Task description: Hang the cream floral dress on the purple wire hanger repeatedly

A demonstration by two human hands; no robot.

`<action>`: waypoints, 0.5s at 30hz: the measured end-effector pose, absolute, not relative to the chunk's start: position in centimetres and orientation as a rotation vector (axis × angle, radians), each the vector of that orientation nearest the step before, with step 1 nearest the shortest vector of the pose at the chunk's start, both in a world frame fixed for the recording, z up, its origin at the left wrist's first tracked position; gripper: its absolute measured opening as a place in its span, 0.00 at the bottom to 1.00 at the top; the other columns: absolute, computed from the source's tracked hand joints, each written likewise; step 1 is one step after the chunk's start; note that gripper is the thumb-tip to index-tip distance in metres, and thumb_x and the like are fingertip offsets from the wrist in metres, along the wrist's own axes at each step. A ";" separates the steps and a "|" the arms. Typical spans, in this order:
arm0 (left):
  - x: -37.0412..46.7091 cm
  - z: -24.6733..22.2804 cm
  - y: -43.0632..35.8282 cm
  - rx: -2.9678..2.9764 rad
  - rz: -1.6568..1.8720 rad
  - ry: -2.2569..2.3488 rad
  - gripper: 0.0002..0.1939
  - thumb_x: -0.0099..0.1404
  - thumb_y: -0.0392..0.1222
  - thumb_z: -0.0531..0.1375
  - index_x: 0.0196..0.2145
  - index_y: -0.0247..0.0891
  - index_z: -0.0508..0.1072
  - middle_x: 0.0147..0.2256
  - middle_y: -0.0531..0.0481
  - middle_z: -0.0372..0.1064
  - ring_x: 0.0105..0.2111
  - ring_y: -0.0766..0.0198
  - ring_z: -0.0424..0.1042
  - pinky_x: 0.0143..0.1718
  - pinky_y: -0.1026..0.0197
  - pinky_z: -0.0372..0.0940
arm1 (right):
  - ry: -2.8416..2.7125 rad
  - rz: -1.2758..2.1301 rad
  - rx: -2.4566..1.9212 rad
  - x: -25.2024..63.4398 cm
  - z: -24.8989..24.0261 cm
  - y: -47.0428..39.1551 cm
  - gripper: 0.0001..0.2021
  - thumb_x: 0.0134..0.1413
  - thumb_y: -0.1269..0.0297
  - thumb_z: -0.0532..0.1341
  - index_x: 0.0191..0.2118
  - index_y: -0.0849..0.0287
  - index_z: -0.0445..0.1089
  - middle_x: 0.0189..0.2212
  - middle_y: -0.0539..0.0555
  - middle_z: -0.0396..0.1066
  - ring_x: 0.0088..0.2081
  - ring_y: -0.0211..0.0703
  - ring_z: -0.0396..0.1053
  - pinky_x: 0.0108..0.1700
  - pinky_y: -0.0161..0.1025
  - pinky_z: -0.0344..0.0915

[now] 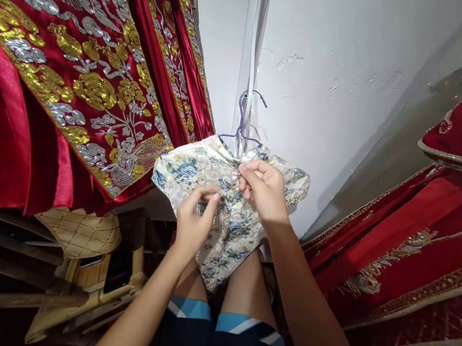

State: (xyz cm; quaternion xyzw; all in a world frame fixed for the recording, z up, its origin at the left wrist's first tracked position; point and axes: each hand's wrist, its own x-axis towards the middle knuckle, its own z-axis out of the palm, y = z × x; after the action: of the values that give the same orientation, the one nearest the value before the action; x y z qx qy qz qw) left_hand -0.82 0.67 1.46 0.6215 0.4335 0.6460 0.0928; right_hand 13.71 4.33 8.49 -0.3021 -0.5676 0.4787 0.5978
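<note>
A white floral garment (219, 242) with blue and yellow flowers hangs on a purple hanger (240, 132) in front of the wall. Near the top of its centre front seam, my right hand (262, 185) pinches the garment's edge just below the collar. Lower and to the left, my left hand (199, 212) is over the garment's front, its thumb and index finger curled close together. Whether anything thin is between those left fingertips is too small to tell.
Red garments with gold and silver sequins (99, 84) hang at the left. More red embroidered cloth (414, 247) is at the right. Wooden furniture (101, 299) stands at the lower left, with a dark phone-like object (119, 268). A pale strip (252, 33) runs down the wall.
</note>
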 end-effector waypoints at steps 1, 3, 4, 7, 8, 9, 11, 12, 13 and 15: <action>-1.0 3.6 1.5 1.944 1.964 1.243 0.11 0.71 0.42 0.59 0.49 0.40 0.74 0.36 0.50 0.74 0.35 0.63 0.71 0.40 0.61 0.65 | -1.329 1.104 -0.690 13.7 8.7 4.2 0.13 0.54 0.57 0.69 0.28 0.59 0.68 0.16 0.45 0.66 0.16 0.30 0.57 0.18 0.30 0.52; -1.1 7.0 3.0 2.166 1.874 1.191 0.14 0.71 0.42 0.59 0.53 0.40 0.73 0.37 0.49 0.75 0.34 0.63 0.72 0.39 0.61 0.65 | -1.322 1.096 -0.666 13.7 9.1 3.9 0.14 0.54 0.56 0.69 0.27 0.58 0.67 0.15 0.44 0.64 0.16 0.30 0.56 0.18 0.30 0.52; -1.1 8.1 3.5 2.266 1.830 1.175 0.11 0.71 0.42 0.59 0.49 0.39 0.75 0.36 0.49 0.75 0.33 0.63 0.71 0.38 0.61 0.65 | -1.309 1.093 -0.651 13.7 9.2 3.9 0.15 0.54 0.55 0.69 0.27 0.58 0.67 0.15 0.44 0.62 0.17 0.30 0.56 0.19 0.30 0.52; -0.4 9.7 3.9 2.470 1.792 1.206 0.07 0.71 0.42 0.59 0.37 0.37 0.76 0.32 0.50 0.74 0.31 0.64 0.69 0.36 0.61 0.63 | -1.278 1.073 -0.604 13.6 8.7 4.2 0.16 0.53 0.54 0.69 0.27 0.57 0.65 0.15 0.42 0.59 0.17 0.30 0.53 0.19 0.30 0.50; -0.2 9.9 3.7 2.495 1.824 1.230 0.07 0.71 0.41 0.60 0.35 0.37 0.75 0.31 0.51 0.73 0.31 0.64 0.69 0.36 0.60 0.62 | -1.273 1.066 -0.606 13.5 8.2 4.4 0.16 0.52 0.54 0.69 0.27 0.56 0.64 0.15 0.42 0.58 0.17 0.30 0.52 0.19 0.30 0.49; 0.0 9.9 3.4 2.491 1.876 1.249 0.07 0.70 0.41 0.60 0.35 0.37 0.74 0.30 0.51 0.73 0.31 0.63 0.69 0.36 0.60 0.62 | -1.270 1.062 -0.624 13.4 7.4 4.7 0.15 0.52 0.54 0.68 0.28 0.56 0.64 0.15 0.41 0.58 0.17 0.30 0.51 0.19 0.31 0.48; -0.1 10.2 2.8 2.374 2.031 1.271 0.07 0.70 0.41 0.60 0.34 0.36 0.74 0.31 0.51 0.72 0.33 0.63 0.69 0.37 0.60 0.62 | -1.256 1.075 -0.686 13.2 5.4 5.2 0.14 0.50 0.56 0.68 0.27 0.56 0.64 0.15 0.41 0.58 0.17 0.30 0.50 0.20 0.32 0.46; -0.6 10.3 2.6 2.265 2.122 1.282 0.07 0.70 0.41 0.60 0.34 0.36 0.74 0.31 0.51 0.72 0.33 0.64 0.69 0.38 0.61 0.62 | -1.244 1.099 -0.718 13.2 4.2 5.3 0.14 0.50 0.57 0.67 0.26 0.56 0.64 0.15 0.41 0.57 0.17 0.30 0.49 0.20 0.32 0.44; -1.3 10.5 2.6 2.134 2.213 1.290 0.07 0.70 0.42 0.60 0.35 0.36 0.74 0.32 0.51 0.72 0.34 0.64 0.70 0.38 0.61 0.63 | -1.230 1.134 -0.743 13.3 3.1 5.4 0.13 0.49 0.57 0.67 0.25 0.56 0.63 0.14 0.41 0.55 0.17 0.30 0.48 0.20 0.33 0.43; -3.4 10.5 3.1 1.850 2.351 1.271 0.07 0.68 0.43 0.62 0.35 0.37 0.74 0.32 0.52 0.71 0.33 0.65 0.69 0.38 0.63 0.63 | -1.190 1.228 -0.757 13.6 1.0 5.1 0.13 0.49 0.59 0.66 0.23 0.56 0.62 0.13 0.41 0.53 0.17 0.30 0.47 0.21 0.34 0.42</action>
State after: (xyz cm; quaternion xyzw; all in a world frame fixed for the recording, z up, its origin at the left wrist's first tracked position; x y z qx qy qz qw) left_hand -3.45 3.12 10.54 0.5684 0.3905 0.7222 -0.0543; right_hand 13.59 5.06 0.95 -0.3258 -0.5120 0.5283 0.5939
